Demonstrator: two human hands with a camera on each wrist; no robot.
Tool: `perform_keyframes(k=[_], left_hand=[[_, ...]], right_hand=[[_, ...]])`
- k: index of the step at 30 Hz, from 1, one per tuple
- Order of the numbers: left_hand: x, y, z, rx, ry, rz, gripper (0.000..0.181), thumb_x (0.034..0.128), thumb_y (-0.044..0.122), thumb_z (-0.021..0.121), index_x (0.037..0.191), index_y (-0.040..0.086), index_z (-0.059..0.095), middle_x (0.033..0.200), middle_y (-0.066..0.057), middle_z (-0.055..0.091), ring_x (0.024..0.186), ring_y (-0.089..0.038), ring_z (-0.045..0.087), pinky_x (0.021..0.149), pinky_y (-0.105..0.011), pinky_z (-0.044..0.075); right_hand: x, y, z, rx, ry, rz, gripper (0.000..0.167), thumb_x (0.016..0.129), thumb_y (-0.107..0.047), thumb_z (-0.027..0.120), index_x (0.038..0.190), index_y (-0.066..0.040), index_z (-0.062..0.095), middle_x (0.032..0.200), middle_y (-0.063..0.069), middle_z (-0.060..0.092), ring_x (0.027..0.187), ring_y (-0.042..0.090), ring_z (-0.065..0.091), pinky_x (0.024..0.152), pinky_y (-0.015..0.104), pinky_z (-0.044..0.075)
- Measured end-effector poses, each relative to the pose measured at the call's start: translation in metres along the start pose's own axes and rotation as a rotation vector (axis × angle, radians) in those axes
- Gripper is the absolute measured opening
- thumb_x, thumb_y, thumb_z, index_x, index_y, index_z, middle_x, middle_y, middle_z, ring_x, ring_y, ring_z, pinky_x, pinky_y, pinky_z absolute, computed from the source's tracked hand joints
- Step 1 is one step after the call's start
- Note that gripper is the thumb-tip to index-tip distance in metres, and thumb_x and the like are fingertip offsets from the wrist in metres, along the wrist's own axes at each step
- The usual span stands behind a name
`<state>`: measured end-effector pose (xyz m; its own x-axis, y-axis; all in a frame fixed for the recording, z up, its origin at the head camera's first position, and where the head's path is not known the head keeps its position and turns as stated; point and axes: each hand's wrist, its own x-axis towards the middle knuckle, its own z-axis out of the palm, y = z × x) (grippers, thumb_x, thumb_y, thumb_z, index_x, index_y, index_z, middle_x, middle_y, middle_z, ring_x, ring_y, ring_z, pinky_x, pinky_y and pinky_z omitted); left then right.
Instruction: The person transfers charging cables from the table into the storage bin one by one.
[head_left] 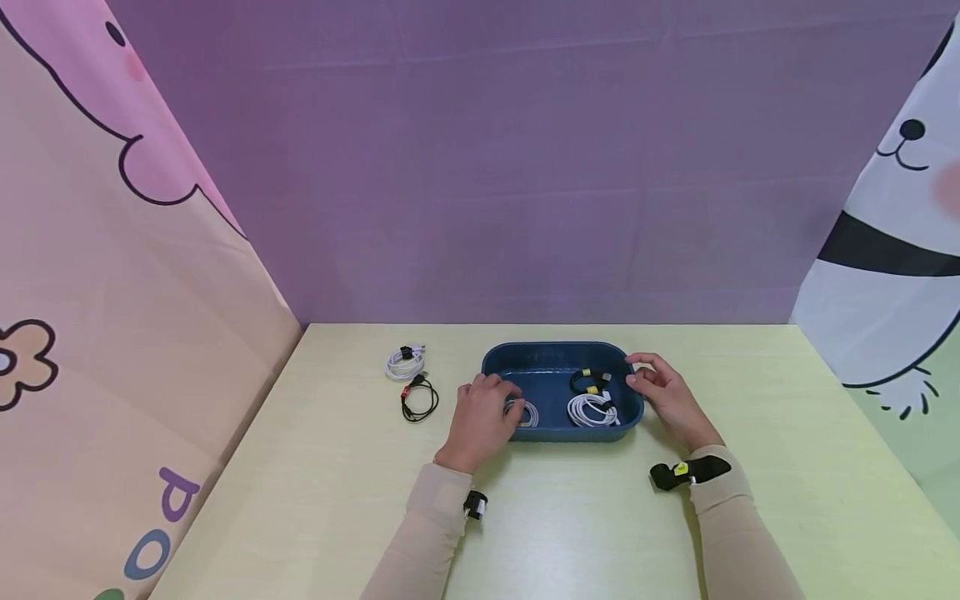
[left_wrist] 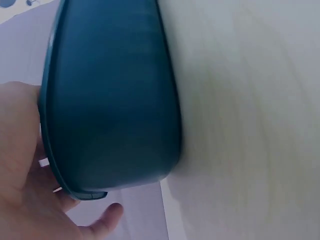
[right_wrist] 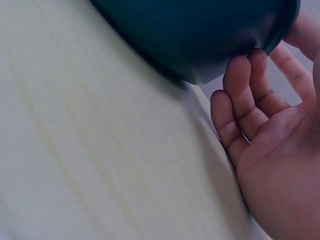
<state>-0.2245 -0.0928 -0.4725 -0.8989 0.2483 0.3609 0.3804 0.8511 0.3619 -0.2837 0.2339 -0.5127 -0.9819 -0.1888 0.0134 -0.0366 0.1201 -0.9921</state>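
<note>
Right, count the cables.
5: white coil, black coil left of the tray; inside, pale coil by the left hand, yellow-banded coil, large white coil right. Some may be hidden.

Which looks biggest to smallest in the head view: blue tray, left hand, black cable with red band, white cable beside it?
1. Blue tray
2. Left hand
3. Black cable and white cable: too alike to rank

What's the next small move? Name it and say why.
Probably move the left hand out to the black cable on the table: it and a white cable lie outside the tray, while a pale cable lies inside by that hand and the right hand holds the tray's right end.
</note>
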Motion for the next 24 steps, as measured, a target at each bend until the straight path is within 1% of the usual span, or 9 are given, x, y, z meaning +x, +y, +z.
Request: perform_keyframes(k=[2, 6, 8, 10, 13, 16, 19, 24], left_hand=[[0.001, -0.003, -0.003, -0.061, 0.027, -0.016, 0.018, 0.0993, 0.025, 0.067, 0.109, 0.013, 0.076, 0.107, -0.004, 0.07, 0.103, -0.027, 0.058, 0.095, -0.053, 0.046], [0.003, -0.014, -0.012, -0.142, 0.124, -0.05, 0.015, 0.098, 0.021, 0.068, 0.107, 0.012, 0.075, 0.105, -0.006, 0.069, 0.102, -0.028, 0.058, 0.091, -0.05, 0.047], [0.004, -0.023, -0.018, -0.148, 0.171, -0.076, 0.012, 0.0975, 0.019, 0.067, 0.104, 0.011, 0.075, 0.101, -0.007, 0.07, 0.098, -0.028, 0.06, 0.087, -0.048, 0.048], [0.004, -0.032, -0.025, -0.141, 0.206, -0.108, 0.01, 0.0966, 0.018, 0.068, 0.1, 0.011, 0.075, 0.096, -0.007, 0.071, 0.093, -0.027, 0.062, 0.082, -0.044, 0.049], [0.003, -0.047, -0.033, -0.121, 0.225, -0.172, 0.008, 0.0959, 0.016, 0.068, 0.097, 0.011, 0.075, 0.09, -0.006, 0.071, 0.084, -0.024, 0.063, 0.073, -0.038, 0.051], [0.0, -0.061, -0.039, -0.118, 0.227, -0.233, 0.008, 0.0956, 0.015, 0.069, 0.097, 0.01, 0.075, 0.089, -0.006, 0.072, 0.08, -0.022, 0.064, 0.067, -0.034, 0.051], [-0.003, -0.072, -0.044, -0.135, 0.234, -0.283, 0.008, 0.0954, 0.014, 0.068, 0.098, 0.009, 0.075, 0.088, -0.006, 0.073, 0.077, -0.022, 0.066, 0.063, -0.035, 0.05], [-0.008, -0.087, -0.048, -0.146, 0.246, -0.349, 0.009, 0.0949, 0.012, 0.068, 0.097, 0.007, 0.075, 0.087, -0.008, 0.074, 0.076, -0.024, 0.068, 0.062, -0.038, 0.051]], right_hand=[[-0.001, 0.0, 0.0, -0.001, -0.001, -0.002, 0.041, 0.101, -0.03, 0.066, 0.137, -0.015, 0.053, 0.094, -0.007, 0.052, 0.092, 0.009, 0.052, 0.082, 0.018, 0.047], [-0.001, 0.002, 0.0, -0.004, -0.001, 0.0, 0.039, 0.1, -0.031, 0.067, 0.135, -0.019, 0.055, 0.095, -0.007, 0.052, 0.092, 0.009, 0.052, 0.082, 0.018, 0.048], [0.0, 0.002, 0.0, -0.005, 0.003, 0.003, 0.038, 0.1, -0.032, 0.068, 0.134, -0.02, 0.056, 0.095, -0.007, 0.052, 0.092, 0.009, 0.052, 0.082, 0.017, 0.049], [-0.001, 0.002, 0.0, -0.009, 0.002, 0.001, 0.039, 0.1, -0.032, 0.067, 0.135, -0.019, 0.056, 0.096, -0.006, 0.052, 0.092, 0.009, 0.052, 0.082, 0.017, 0.049], [-0.001, 0.002, -0.002, -0.014, 0.005, 0.007, 0.04, 0.1, -0.031, 0.067, 0.136, -0.018, 0.056, 0.096, -0.006, 0.052, 0.092, 0.009, 0.052, 0.082, 0.017, 0.049], [-0.002, 0.001, -0.003, -0.02, 0.001, 0.005, 0.041, 0.101, -0.031, 0.066, 0.138, -0.016, 0.055, 0.096, -0.006, 0.052, 0.092, 0.009, 0.052, 0.082, 0.016, 0.049], [-0.002, -0.001, -0.002, -0.008, 0.001, 0.01, 0.041, 0.1, -0.031, 0.067, 0.137, -0.016, 0.055, 0.095, -0.007, 0.052, 0.091, 0.009, 0.052, 0.082, 0.016, 0.049], [-0.002, -0.003, -0.001, 0.012, -0.01, 0.011, 0.041, 0.101, -0.028, 0.066, 0.138, -0.014, 0.055, 0.094, -0.007, 0.053, 0.09, 0.009, 0.052, 0.08, 0.017, 0.048]])
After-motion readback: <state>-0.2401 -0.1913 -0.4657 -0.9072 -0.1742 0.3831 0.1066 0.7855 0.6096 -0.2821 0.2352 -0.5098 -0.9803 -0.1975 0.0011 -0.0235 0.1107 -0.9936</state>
